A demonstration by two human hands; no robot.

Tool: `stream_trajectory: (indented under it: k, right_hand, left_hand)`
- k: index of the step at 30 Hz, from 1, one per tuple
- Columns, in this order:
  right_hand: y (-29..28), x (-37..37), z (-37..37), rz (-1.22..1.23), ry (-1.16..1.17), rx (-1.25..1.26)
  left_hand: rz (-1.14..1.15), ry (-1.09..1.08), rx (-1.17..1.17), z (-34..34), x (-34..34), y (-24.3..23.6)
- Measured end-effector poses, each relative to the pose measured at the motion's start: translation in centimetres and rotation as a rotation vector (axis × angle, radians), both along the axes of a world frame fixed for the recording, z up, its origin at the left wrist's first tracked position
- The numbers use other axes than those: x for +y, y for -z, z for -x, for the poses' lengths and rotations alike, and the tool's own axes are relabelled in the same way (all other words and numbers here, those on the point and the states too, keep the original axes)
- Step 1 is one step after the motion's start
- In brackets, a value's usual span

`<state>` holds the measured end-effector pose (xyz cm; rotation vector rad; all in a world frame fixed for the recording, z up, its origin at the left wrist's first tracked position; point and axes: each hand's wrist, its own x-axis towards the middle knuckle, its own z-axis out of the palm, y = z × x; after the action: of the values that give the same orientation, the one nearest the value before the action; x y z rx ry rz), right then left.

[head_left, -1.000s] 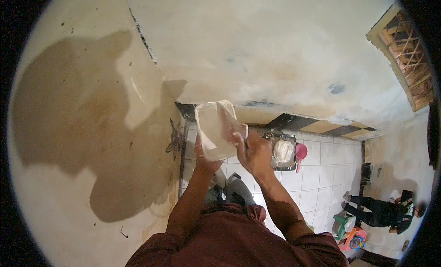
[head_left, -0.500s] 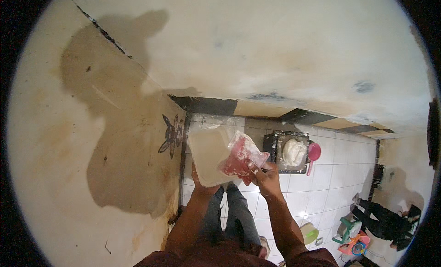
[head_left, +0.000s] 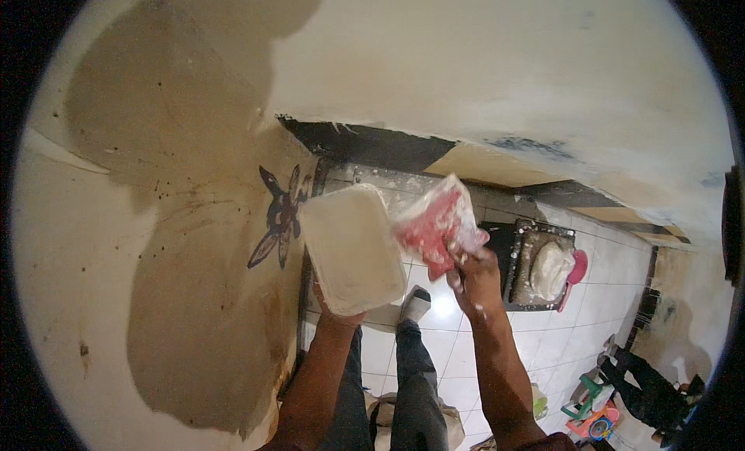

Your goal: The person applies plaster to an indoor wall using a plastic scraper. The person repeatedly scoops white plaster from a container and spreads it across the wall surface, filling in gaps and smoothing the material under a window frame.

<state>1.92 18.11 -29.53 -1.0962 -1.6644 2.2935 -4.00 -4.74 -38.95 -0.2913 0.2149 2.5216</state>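
I see a person's right hand (head_left: 476, 279) gripping a white-smeared red scraper (head_left: 436, 222) jutting beyond its fingertips. The left hand (head_left: 340, 315) holds a pale tray (head_left: 354, 249), fingers mostly hidden beneath. White paste (head_left: 551, 269) lies right of both hands' fingers.

The tray (head_left: 353, 249) is cream, the scraper (head_left: 436, 228) red smeared white, the far border (head_left: 497, 167) black-and-tan blocked, the dipper (head_left: 578, 268) pink.

Green stool (head_left: 594, 390) beside orange object (head_left: 581, 426) (person (head_left: 646, 390) near).
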Motion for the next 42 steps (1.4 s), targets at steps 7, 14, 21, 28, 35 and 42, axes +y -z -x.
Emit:
stream_trajectory:
  k: [7, 14, 21, 28, 35, 42]
  right_hand:
    - [6.6, -4.4, 13.6, 0.386, 0.054, 0.095]
    - [10.6, -10.5, 22.2, 0.537, 0.034, 0.079]
    - [12.8, -12.8, 28.9, 0.385, 0.161, 0.372]
    - [9.9, -9.1, 30.1, -0.191, 0.054, 0.41]
    - [18.7, -8.8, 25.0, 0.055, 0.242, 0.061]
    - [13.0, -10.7, 27.1, 0.058, 0.089, 0.35]
  left_hand:
    - [0.142, -0.082, -0.118, 3.3, -6.0, 4.8]
    - [0.264, -0.094, -0.13, 2.7, -9.9, 7.8]
    - [0.331, -0.085, -0.119, 0.3, -11.9, 9.1]
    - [0.202, -0.064, -0.05, -1.0, -13.1, 9.9]
    - [0.049, -0.055, 0.042, -1.3, -12.2, 10.4]
    - [0.174, -0.088, -0.096, -3.6, -13.9, 11.4]
